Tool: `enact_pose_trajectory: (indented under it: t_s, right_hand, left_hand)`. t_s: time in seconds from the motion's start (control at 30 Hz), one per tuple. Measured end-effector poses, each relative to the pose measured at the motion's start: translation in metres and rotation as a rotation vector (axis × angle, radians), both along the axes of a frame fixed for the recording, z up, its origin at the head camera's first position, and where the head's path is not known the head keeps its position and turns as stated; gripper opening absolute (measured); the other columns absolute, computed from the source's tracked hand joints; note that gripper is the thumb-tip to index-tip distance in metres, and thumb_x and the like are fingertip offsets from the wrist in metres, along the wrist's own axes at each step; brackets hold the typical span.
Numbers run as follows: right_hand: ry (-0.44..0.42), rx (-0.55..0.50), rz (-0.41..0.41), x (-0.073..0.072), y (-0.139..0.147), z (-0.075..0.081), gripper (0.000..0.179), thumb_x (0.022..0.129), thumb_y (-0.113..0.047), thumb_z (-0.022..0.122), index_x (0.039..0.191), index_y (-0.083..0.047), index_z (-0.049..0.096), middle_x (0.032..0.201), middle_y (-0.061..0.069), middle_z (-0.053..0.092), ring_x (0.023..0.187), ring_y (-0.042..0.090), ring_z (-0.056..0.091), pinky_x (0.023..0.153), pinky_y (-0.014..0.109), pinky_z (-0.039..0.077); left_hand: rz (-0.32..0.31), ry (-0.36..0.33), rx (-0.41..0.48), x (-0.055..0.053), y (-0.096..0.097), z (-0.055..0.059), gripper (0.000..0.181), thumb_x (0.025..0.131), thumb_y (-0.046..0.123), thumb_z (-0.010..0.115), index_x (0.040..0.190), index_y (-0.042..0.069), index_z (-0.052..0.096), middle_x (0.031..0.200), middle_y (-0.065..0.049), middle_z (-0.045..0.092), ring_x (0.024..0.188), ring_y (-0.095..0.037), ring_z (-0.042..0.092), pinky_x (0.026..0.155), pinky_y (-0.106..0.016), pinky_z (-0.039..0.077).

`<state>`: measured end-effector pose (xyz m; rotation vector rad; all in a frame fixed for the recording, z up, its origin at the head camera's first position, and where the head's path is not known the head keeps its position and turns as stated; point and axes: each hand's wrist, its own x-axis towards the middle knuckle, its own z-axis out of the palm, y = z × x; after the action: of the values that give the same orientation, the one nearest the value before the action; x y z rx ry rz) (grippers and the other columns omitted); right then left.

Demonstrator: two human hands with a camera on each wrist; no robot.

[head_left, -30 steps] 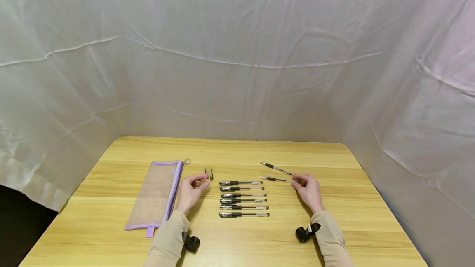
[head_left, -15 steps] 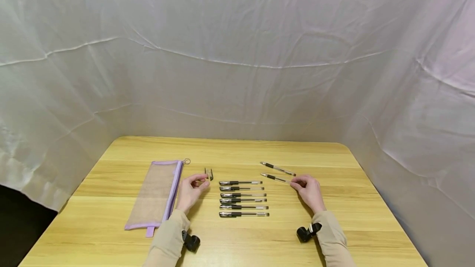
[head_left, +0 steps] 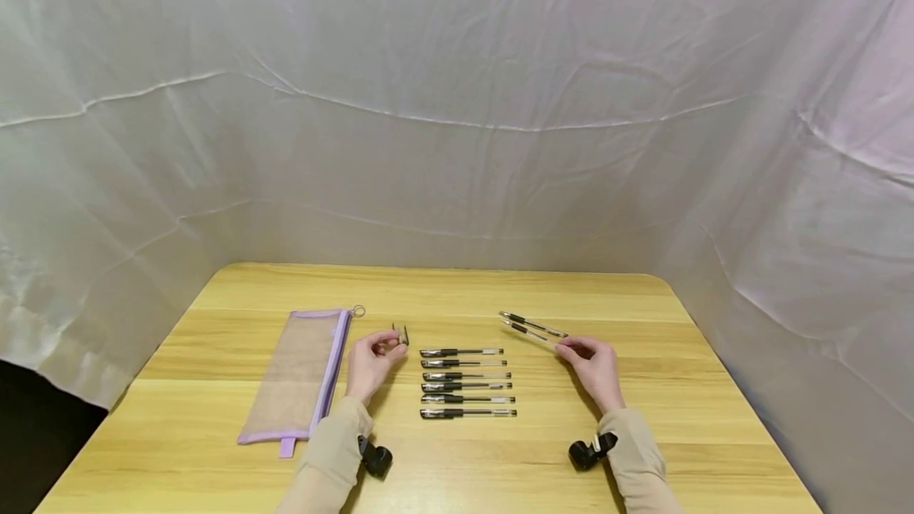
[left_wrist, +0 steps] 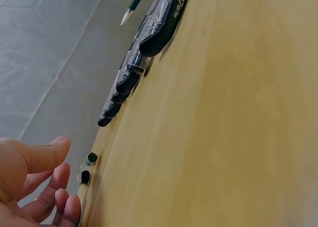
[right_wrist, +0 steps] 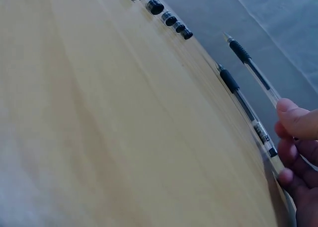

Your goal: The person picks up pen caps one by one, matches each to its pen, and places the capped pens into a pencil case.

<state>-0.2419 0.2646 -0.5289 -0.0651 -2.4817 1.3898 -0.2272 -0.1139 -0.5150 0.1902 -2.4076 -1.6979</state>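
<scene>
Uncapped pen [right_wrist: 240,52] pinched by its rear end in right grip [head_left: 594,367]; left grip [head_left: 369,367] at the caps [left_wrist: 85,177].

Wood surface [head_left: 457,466] carries the lot; purple-trimmed mesh pouch [head_left: 296,375] lies flat on it, left of left grip. Right grip: thumb and fingertip closed on the barrel's end, pen raised off the surface, tip pointing left and away. Left grip: fingers loosely curled, gap to thumb, nothing seen held; contact with caps can't be told. Six capped pens [head_left: 451,387] lie in a parallel row between grips. Second uncapped pen [right_wrist: 229,81] lies just beside the held one. Caps: two, side by side.
</scene>
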Motion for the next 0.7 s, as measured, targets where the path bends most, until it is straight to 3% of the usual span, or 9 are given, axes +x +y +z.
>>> enact_pose_trajectory:
  t_s: [0.2,0.37,0.5,0.7]
  right_hand:
    - [0.006,-0.250,0.042,0.001,-0.008,-0.002,0.023,0.085,-0.007,0.080,0.101,0.009,0.074,0.092,0.021,0.077,0.066,0.002,0.067,0.062,0.019,0.057]
    - [0.001,-0.434,0.085,0.002,-0.013,-0.001,0.029,0.084,0.000,0.078,0.105,0.018,0.069,0.082,0.007,0.078,0.064,0.009,0.070,0.058,0.025,0.060]
    - [-0.009,-0.504,0.101,0.002,-0.016,-0.001,0.033,0.082,0.002,0.079,0.107,0.020,0.067,0.079,-0.006,0.076,0.064,0.010,0.070,0.059,0.024,0.060]
    - [-0.011,-0.550,0.106,0.001,-0.017,-0.001,0.035,0.083,-0.001,0.079,0.108,0.020,0.066,0.078,-0.008,0.076,0.063,0.009,0.069,0.060,0.023,0.060]
  left_hand:
    - [0.041,0.040,-0.069,-0.007,0.005,-0.002,0.029,0.081,0.006,0.081,0.108,-0.002,0.074,0.100,-0.018,0.074,0.076,-0.012,0.054,0.068,-0.018,0.042]
    - [0.063,0.051,-0.122,-0.012,0.010,-0.003,0.029,0.080,0.007,0.083,0.107,0.000,0.075,0.099,-0.016,0.075,0.079,-0.018,0.057,0.071,-0.023,0.043]
    - [0.063,0.059,-0.162,-0.015,0.013,-0.001,0.030,0.080,0.008,0.083,0.107,0.001,0.075,0.100,-0.016,0.076,0.084,-0.025,0.062,0.074,-0.029,0.046]
    - [0.072,0.057,-0.217,-0.018,0.015,0.000,0.028,0.081,0.008,0.083,0.107,0.001,0.075,0.100,-0.017,0.075,0.088,-0.028,0.065,0.077,-0.039,0.052]
